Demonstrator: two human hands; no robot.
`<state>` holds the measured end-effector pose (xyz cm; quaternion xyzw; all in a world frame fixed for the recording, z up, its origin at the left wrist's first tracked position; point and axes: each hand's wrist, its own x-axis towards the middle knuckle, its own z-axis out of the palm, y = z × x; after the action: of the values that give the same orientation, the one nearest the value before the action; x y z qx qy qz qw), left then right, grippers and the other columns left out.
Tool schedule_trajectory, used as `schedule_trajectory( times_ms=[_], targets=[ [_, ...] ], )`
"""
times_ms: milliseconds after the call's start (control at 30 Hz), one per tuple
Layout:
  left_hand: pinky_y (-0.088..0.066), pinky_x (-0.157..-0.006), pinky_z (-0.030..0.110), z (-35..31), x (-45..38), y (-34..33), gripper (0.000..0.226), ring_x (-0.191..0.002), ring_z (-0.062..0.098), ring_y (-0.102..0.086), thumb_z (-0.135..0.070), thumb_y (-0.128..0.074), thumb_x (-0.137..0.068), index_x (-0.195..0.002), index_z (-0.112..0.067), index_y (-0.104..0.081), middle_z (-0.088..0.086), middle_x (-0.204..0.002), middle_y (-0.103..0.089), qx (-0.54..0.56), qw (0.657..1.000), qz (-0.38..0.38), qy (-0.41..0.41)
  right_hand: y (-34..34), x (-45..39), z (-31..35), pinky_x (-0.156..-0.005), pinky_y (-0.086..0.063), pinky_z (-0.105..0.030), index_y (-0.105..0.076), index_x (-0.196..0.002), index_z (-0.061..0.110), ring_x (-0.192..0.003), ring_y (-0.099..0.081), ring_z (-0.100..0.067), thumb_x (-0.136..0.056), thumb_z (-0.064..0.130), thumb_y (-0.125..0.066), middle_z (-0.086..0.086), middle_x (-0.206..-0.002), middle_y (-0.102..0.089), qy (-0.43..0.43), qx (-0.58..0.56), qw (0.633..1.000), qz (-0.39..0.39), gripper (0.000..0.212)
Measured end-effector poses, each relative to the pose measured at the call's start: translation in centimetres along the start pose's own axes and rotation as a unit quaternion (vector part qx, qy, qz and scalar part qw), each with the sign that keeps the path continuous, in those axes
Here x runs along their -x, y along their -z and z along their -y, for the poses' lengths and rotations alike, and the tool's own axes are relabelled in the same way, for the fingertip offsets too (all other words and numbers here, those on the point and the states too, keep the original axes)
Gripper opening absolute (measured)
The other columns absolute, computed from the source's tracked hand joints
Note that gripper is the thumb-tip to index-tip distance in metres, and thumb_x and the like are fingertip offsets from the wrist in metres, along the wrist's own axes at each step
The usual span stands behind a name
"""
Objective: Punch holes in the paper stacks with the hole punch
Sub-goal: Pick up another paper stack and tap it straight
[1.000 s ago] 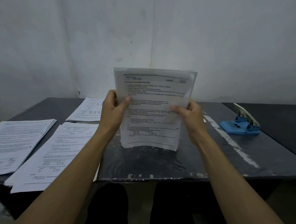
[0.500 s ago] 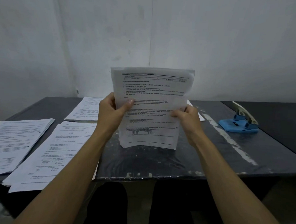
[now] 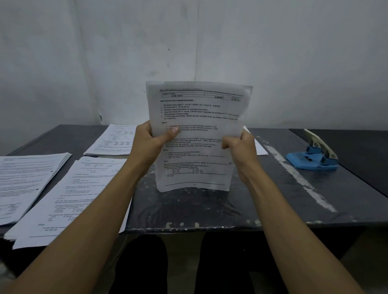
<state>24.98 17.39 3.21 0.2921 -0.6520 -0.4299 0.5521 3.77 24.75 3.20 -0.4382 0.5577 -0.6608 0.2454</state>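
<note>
I hold a printed paper stack point(image 3: 199, 115) upright over the middle of the dark table point(image 3: 207, 210), its bottom edge resting on or just above the surface. My left hand point(image 3: 150, 142) grips its left edge, thumb on the front page. My right hand point(image 3: 240, 149) grips the right edge. The blue hole punch point(image 3: 311, 159) with a pale lever sits on the table to the right, well apart from both hands.
Three more paper stacks lie flat on the left: one at the far left point(image 3: 18, 182), one at the front edge point(image 3: 78, 197), one further back point(image 3: 112, 140). A sheet corner point(image 3: 259, 148) shows behind my right hand. A second dark table point(image 3: 368, 156) adjoins on the right.
The held stack has stayed upright between both hands with only small shifts; my thumbs have slid slightly on the page. The punch and flat stacks are unmoved.
</note>
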Motion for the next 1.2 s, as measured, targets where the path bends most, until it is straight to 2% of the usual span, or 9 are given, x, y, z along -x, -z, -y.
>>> schedule_trajectory(
  times_ms=[167,233,367,467,600,733,900,1033,1200],
  targets=[
    [-0.059,-0.067,0.021,0.1,0.1,0.0,0.023,-0.089,0.009,-0.074,-0.028,-0.078,-0.085,-0.105,-0.031,-0.069,-0.014,-0.101,-0.076,-0.008,1.0,-0.001,-0.003,0.3,-0.3,0.1,-0.06,-0.042,-0.029,-0.056,-0.075,0.014,-0.069,-0.052,-0.012,-0.055,0.013,-0.054,0.003,-0.073,-0.059,0.003,-0.001,1.0,0.015,0.02],
    [-0.06,-0.068,0.022,0.3,0.3,0.0,0.023,-0.089,0.009,-0.074,-0.028,-0.079,-0.084,-0.105,-0.031,-0.069,-0.014,-0.1,-0.076,-0.011,1.0,0.0,-0.007,0.6,-0.4,0.0,-0.062,-0.04,-0.029,-0.056,-0.074,0.014,-0.071,-0.052,-0.015,-0.057,0.015,-0.054,0.0,-0.076,-0.059,-0.012,-0.016,1.0,0.018,0.017],
    [-0.058,-0.065,0.019,0.9,0.9,-0.1,0.022,-0.086,0.007,-0.075,-0.025,-0.08,-0.083,-0.102,-0.029,-0.07,-0.019,-0.093,-0.077,-0.012,1.0,0.007,-0.01,0.6,0.0,-0.2,-0.048,-0.039,-0.018,-0.053,-0.064,0.016,-0.054,-0.052,-0.003,-0.058,0.017,-0.053,0.012,-0.06,-0.059,-0.017,-0.018,0.999,0.038,0.007],
    [-0.059,-0.066,0.02,0.9,0.9,-0.2,0.022,-0.086,0.008,-0.075,-0.023,-0.08,-0.083,-0.101,-0.028,-0.07,-0.016,-0.094,-0.077,-0.017,1.0,-0.006,-0.021,0.6,-0.1,-0.2,-0.06,-0.047,-0.027,-0.061,-0.075,0.014,-0.07,-0.059,-0.011,-0.06,0.015,-0.054,0.005,-0.075,-0.066,-0.002,-0.022,0.999,0.023,0.016],
    [-0.06,-0.067,0.02,0.8,0.6,-0.4,0.023,-0.087,0.007,-0.074,-0.026,-0.081,-0.083,-0.102,-0.032,-0.068,-0.014,-0.1,-0.075,-0.026,0.999,-0.021,-0.035,0.6,-0.3,-0.2,-0.051,-0.044,-0.02,-0.055,-0.067,0.017,-0.057,-0.057,0.001,-0.073,0.006,-0.057,0.018,-0.058,-0.061,0.035,-0.018,0.999,-0.007,0.012],
    [-0.056,-0.066,0.014,2.1,1.4,-0.6,0.026,-0.086,-0.001,-0.072,-0.025,-0.081,-0.083,-0.106,-0.028,-0.068,-0.025,-0.091,-0.074,-0.022,1.0,-0.017,-0.014,0.6,0.0,-1.5,-0.057,-0.048,-0.028,-0.061,-0.072,0.012,-0.068,-0.06,-0.012,-0.066,0.013,-0.056,0.011,-0.066,-0.065,0.012,0.005,1.0,0.018,0.007],
    [-0.061,-0.072,0.022,2.3,1.1,-0.1,0.032,-0.089,0.004,-0.073,-0.028,-0.082,-0.081,-0.11,-0.026,-0.068,-0.017,-0.1,-0.074,-0.031,0.999,-0.015,0.004,1.3,0.2,-2.5,-0.055,-0.053,-0.019,-0.069,-0.079,0.008,-0.069,-0.068,-0.004,-0.065,0.011,-0.058,0.009,-0.076,-0.074,-0.007,0.002,0.999,0.039,0.017],
    [-0.061,-0.072,0.024,0.3,0.0,0.4,0.03,-0.093,0.009,-0.074,-0.025,-0.085,-0.078,-0.103,-0.031,-0.069,-0.012,-0.103,-0.076,-0.004,1.0,-0.015,-0.02,2.1,-0.3,-1.5,-0.058,-0.048,-0.025,-0.064,-0.081,0.013,-0.067,-0.058,-0.008,-0.062,0.014,-0.054,0.003,-0.075,-0.065,0.019,-0.015,1.0,0.018,0.022],
    [-0.06,-0.069,0.023,-1.0,-0.8,-0.3,0.034,-0.092,0.013,-0.075,-0.024,-0.084,-0.079,-0.109,-0.021,-0.069,-0.007,-0.105,-0.076,0.014,1.0,-0.011,-0.026,1.8,-0.5,-0.3,-0.065,-0.047,-0.028,-0.062,-0.082,0.013,-0.076,-0.057,-0.012,-0.066,0.013,-0.048,0.004,-0.081,-0.063,0.052,-0.094,0.994,-0.01,0.022]
  ],
)
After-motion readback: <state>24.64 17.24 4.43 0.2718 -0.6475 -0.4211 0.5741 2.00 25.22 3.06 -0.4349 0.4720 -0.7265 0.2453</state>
